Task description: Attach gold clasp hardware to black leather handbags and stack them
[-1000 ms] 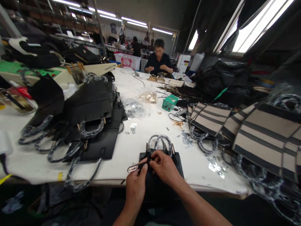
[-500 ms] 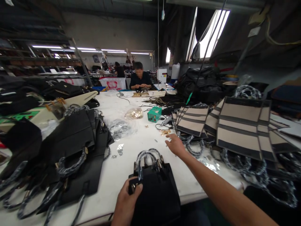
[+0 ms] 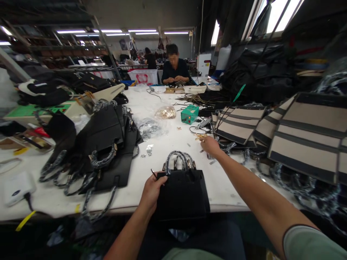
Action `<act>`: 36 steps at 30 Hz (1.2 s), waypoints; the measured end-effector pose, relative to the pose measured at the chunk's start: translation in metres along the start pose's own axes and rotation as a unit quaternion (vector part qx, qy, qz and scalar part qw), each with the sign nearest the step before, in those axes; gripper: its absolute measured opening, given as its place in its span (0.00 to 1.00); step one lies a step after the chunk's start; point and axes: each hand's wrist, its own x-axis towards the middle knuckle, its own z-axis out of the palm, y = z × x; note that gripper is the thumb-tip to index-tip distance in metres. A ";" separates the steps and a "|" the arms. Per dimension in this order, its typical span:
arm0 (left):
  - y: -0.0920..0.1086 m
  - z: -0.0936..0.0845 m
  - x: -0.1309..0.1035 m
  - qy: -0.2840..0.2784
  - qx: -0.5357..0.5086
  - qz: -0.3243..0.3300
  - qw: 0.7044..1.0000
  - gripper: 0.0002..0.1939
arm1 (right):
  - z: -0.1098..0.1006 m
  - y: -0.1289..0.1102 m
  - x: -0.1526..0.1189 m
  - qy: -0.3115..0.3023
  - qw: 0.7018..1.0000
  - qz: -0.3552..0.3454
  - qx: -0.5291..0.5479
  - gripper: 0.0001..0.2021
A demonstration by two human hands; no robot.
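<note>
A black handbag with plastic-wrapped handles stands at the table's front edge, just before me. My left hand grips its upper left corner, thumb on the near face. Beyond the bag to the right, my right hand reaches down to a small pile of gold metal pieces. Its fingers are bent together at the pile, and whatever they hold is too small to make out. Behind the pile lies a grey hand tool beside a green box with a lit orange light.
Black bag panels with wrapped handles are heaped at the left. Beige-and-black panels lie stacked at the right. A bag of gold parts and clear plastic rest mid-table. A person sits at the far end.
The view has tilted down and shifted left. My right hand has moved onto the gold pieces, its fingers now drawn in. My left hand still holds the bag's corner.
</note>
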 end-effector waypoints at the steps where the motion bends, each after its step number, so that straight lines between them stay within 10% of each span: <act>1: 0.000 0.000 0.001 0.003 -0.007 0.001 1.000 0.18 | -0.004 -0.003 -0.008 0.000 1.000 -0.009 0.020 0.15; 5: -0.003 0.002 0.000 0.008 -0.035 0.005 0.999 0.16 | -0.011 -0.021 -0.065 -0.008 0.985 -0.052 0.162 0.17; 9: -0.003 0.002 -0.003 0.022 -0.044 0.014 0.999 0.14 | 0.002 -0.039 -0.142 -0.035 0.898 -0.032 0.438 0.19; 14: 0.001 -0.002 -0.008 -0.017 -0.078 -0.013 0.997 0.16 | 0.035 -0.042 -0.202 -0.076 0.881 0.004 0.467 0.18; 20: 0.004 -0.009 -0.012 -0.085 -0.094 -0.038 0.991 0.18 | 0.044 -0.026 -0.217 0.035 0.936 -0.069 0.342 0.07; 29: -0.001 -0.006 -0.012 -0.072 -0.042 -0.021 0.996 0.17 | 0.042 -0.028 -0.232 -0.049 0.897 0.044 0.436 0.14; 36: -0.007 -0.003 -0.010 -0.033 -0.011 0.014 0.999 0.17 | 0.034 -0.048 -0.198 0.138 0.914 0.004 0.382 0.10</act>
